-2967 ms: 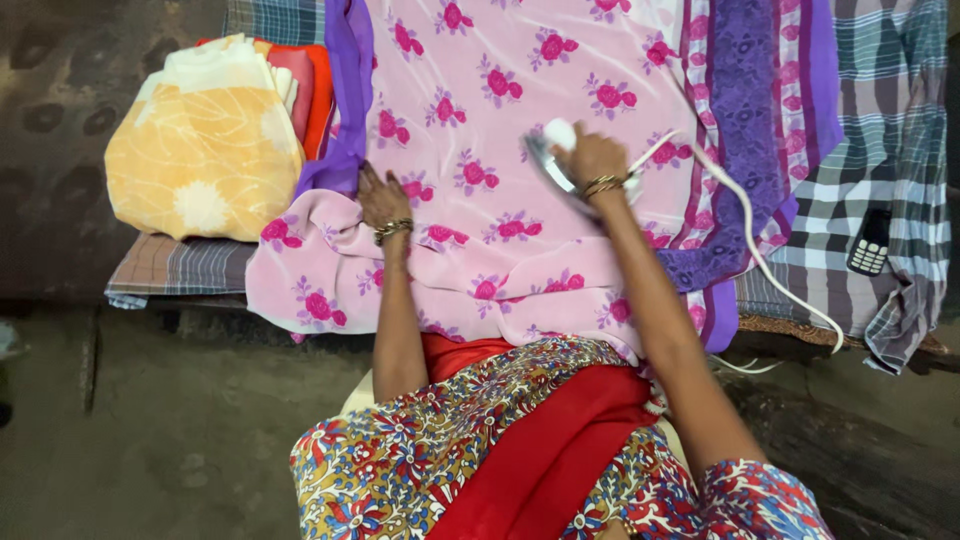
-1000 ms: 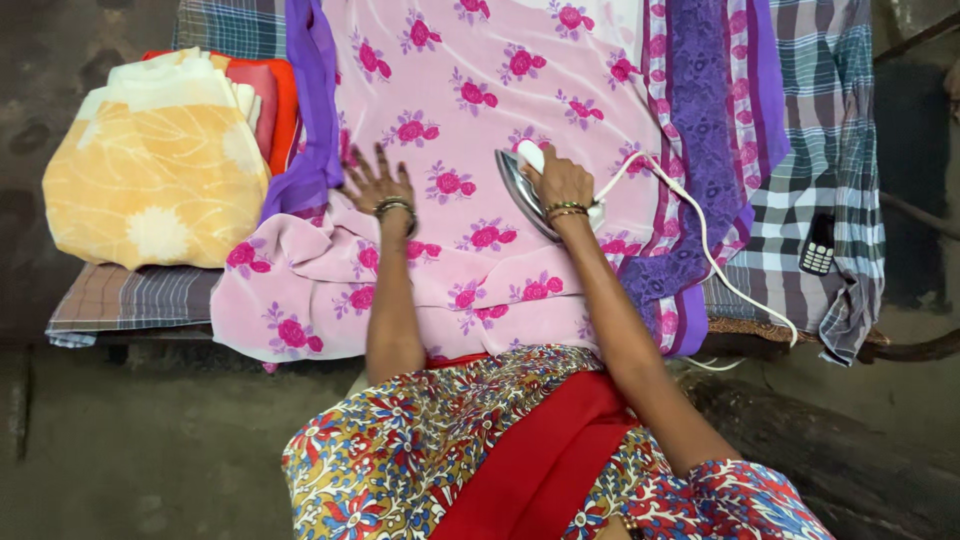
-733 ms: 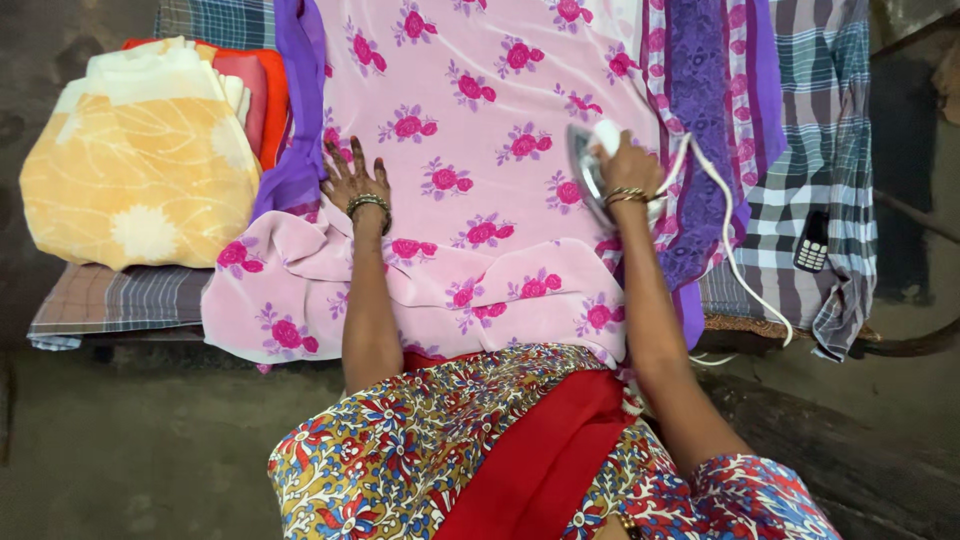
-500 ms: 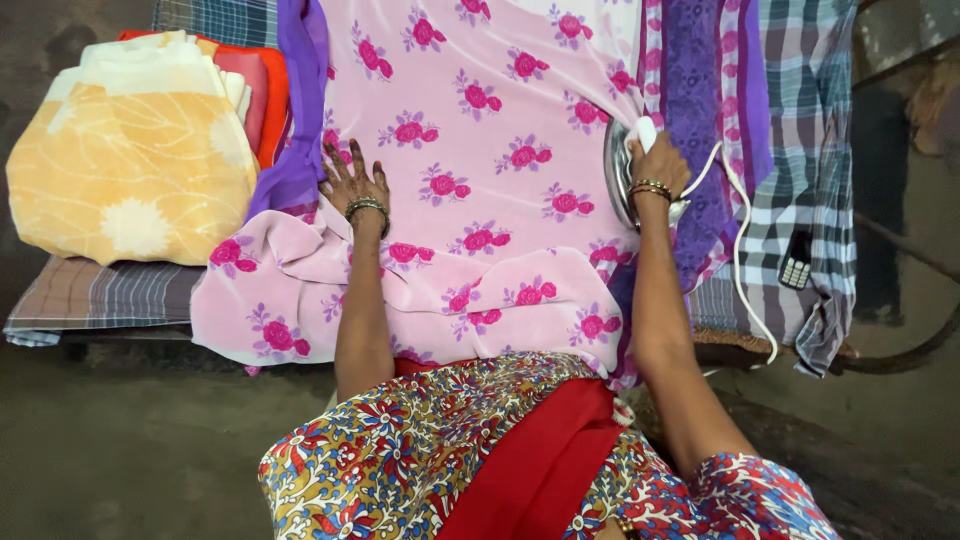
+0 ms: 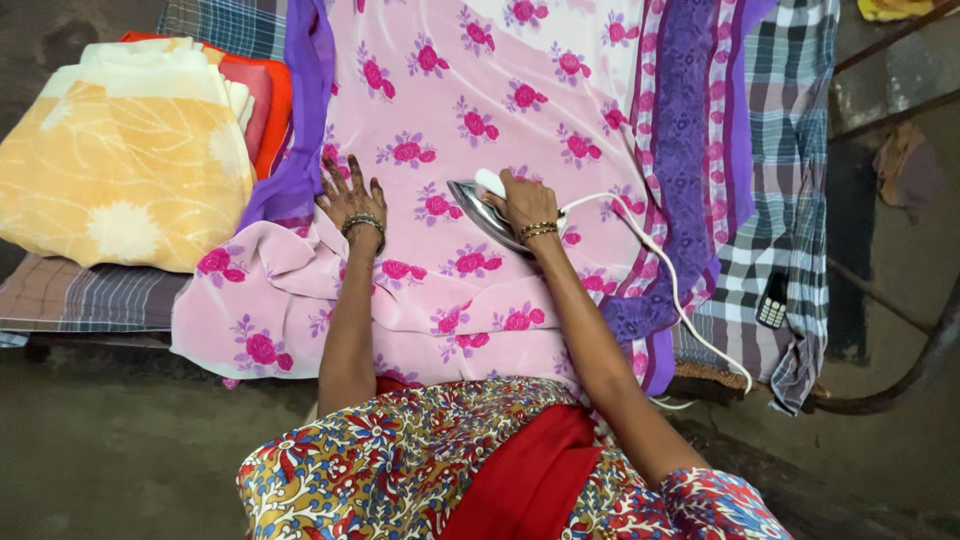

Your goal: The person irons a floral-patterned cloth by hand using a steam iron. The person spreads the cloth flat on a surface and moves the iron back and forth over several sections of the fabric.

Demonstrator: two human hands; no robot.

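A pink cloth with magenta flowers and a purple border lies spread over a low bed. My right hand grips the white handle of a metal clothes iron, which rests flat on the cloth near its middle. A white cord runs from the iron to the right and over the bed's front edge. My left hand lies flat with fingers spread on the cloth's left side, beside the purple border. Bangles circle both wrists.
A folded yellow and cream blanket sits on red and orange cloth at the left. A checked sheet covers the bed, with a small keypad phone on its right part. Dark floor surrounds the bed; metal bars stand at the right.
My right hand has slid the iron from the right purple border back leftward to the middle of the pink cloth. My left hand has stayed pressed on the cloth.
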